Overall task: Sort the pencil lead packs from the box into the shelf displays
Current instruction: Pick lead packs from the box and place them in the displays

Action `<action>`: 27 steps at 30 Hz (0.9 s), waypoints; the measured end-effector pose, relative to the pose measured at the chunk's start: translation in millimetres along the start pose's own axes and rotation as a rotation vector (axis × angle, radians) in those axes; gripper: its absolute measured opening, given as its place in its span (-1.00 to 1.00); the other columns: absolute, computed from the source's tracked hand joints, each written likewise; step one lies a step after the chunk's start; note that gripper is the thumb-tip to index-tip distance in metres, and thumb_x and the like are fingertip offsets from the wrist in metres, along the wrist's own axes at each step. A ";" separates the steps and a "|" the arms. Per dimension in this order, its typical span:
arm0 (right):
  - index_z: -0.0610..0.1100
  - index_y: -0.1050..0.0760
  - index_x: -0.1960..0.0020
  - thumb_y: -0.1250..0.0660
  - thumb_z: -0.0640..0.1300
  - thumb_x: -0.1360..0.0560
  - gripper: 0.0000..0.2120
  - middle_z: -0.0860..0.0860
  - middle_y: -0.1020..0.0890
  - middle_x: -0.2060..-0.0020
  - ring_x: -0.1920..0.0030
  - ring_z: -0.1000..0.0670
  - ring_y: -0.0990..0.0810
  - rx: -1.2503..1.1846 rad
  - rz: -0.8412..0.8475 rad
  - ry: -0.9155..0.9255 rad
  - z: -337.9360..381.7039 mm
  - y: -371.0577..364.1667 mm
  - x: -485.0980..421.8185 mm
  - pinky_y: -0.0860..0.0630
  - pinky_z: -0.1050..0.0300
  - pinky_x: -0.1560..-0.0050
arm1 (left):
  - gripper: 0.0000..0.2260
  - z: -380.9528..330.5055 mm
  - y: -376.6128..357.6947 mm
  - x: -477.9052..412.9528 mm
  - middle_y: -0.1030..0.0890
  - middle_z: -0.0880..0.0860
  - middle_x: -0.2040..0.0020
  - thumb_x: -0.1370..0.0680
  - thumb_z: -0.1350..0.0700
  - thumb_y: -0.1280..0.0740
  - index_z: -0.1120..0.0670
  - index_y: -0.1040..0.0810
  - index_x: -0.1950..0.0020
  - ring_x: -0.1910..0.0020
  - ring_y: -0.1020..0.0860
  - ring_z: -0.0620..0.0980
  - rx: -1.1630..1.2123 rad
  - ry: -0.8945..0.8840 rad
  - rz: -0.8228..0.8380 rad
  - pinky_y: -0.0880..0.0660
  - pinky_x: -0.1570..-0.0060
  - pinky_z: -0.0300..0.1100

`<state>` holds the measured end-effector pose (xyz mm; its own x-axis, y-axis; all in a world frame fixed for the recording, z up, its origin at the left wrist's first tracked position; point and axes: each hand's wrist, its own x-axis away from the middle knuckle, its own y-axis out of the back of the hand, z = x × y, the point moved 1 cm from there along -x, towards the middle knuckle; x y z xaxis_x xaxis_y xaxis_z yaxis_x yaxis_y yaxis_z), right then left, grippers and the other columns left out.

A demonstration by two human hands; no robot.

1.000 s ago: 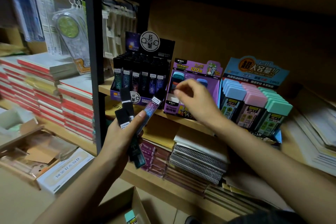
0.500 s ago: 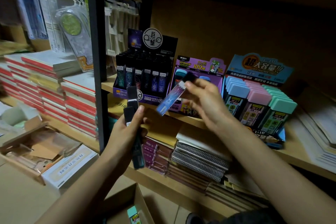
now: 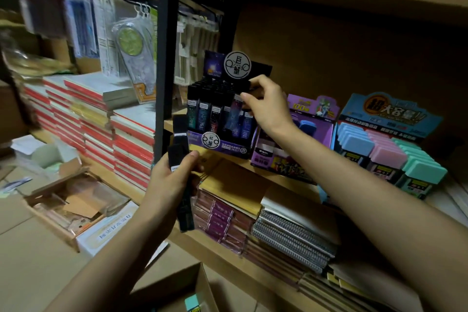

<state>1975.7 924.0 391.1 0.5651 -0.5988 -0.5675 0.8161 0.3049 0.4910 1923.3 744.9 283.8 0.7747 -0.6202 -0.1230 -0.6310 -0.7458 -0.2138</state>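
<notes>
Pack (image 3: 233, 116): pinched by right hand (image 3: 266, 105) over its slot in black display (image 3: 233, 147).
Spares (image 3: 180, 126): gripped in left hand (image 3: 172, 182), close for next pick.

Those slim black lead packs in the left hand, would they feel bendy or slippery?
Probably stiff: the slim black lead packs stick straight out of the left hand without drooping. Likely light, as thumb and fingers alone hold several. Smooth narrow cases might slide against each other.
</notes>
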 end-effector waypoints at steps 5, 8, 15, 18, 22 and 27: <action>-0.12 -0.50 -0.06 -0.33 -0.17 -0.51 -0.87 0.01 -0.54 0.14 0.03 -0.12 -0.55 0.098 0.055 0.012 -16.3 -15.3 -7.4 -0.46 0.05 0.07 | -0.91 -4.2 11.4 -3.0 -0.61 -0.08 0.38 -0.55 0.01 -0.29 0.01 -0.48 0.08 0.36 -0.55 -0.08 0.009 0.004 -0.047 -0.52 0.34 -0.11; -0.11 -0.49 -0.12 -0.32 -0.16 -0.53 -0.83 0.01 -0.54 0.08 -0.01 -0.08 -0.56 0.088 0.084 -0.011 -20.0 -16.0 -7.6 -0.53 -0.01 -0.02 | -0.91 -7.3 17.2 -2.4 -0.61 -0.07 0.34 -0.56 0.02 -0.28 0.02 -0.48 0.04 0.38 -0.56 -0.15 -0.010 -0.006 -0.054 -0.52 0.39 -0.26; -0.14 -0.50 -0.11 -0.32 -0.23 -0.52 -0.83 -0.11 -0.62 0.12 0.14 -0.08 -0.64 -0.013 0.132 -0.082 -18.7 -26.0 -12.0 -0.60 0.06 0.17 | -0.88 -9.0 24.0 -0.8 -0.58 -0.06 0.32 -0.56 0.03 -0.26 0.07 -0.48 0.02 0.42 -0.52 -0.20 -0.048 -0.007 -0.045 -0.49 0.41 -0.32; -0.11 -0.50 -0.09 -0.32 -0.23 -0.52 -0.85 -0.14 -0.60 0.11 0.09 -0.14 -0.64 -0.012 0.109 -0.085 -18.6 -29.0 -14.0 -0.60 0.01 0.12 | -0.89 -8.9 25.7 -0.2 -0.61 -0.09 0.37 -0.56 0.05 -0.25 0.07 -0.49 -0.01 0.45 -0.53 -0.24 -0.029 0.001 -0.029 -0.47 0.46 -0.40; -0.15 -0.51 -0.06 -0.32 -0.21 -0.52 -0.88 -0.07 -0.58 0.13 0.05 -0.14 -0.61 0.008 0.051 -0.061 -20.2 -25.6 -19.2 -0.57 -0.13 -0.01 | -0.89 -9.3 27.7 -1.5 -0.62 -0.16 0.39 -0.57 0.07 -0.24 0.08 -0.49 -0.01 0.46 -0.53 -0.25 -0.030 -0.005 -0.011 -0.47 0.46 -0.41; -0.15 -0.49 -0.15 -0.31 -0.19 -0.53 -0.80 -0.08 -0.60 0.06 0.01 -0.10 -0.60 0.042 0.069 -0.044 -27.8 -24.5 -17.4 -0.58 -0.08 -0.03 | -0.89 -7.1 29.5 -2.0 -0.62 -0.14 0.38 -0.57 0.07 -0.25 0.10 -0.49 0.00 0.46 -0.53 -0.23 -0.030 -0.003 -0.018 -0.46 0.47 -0.40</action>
<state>1949.3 947.6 370.5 0.6131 -0.6099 -0.5021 0.7692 0.3157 0.5556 1902.9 722.5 284.7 0.7863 -0.6056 -0.1227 -0.6176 -0.7640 -0.1870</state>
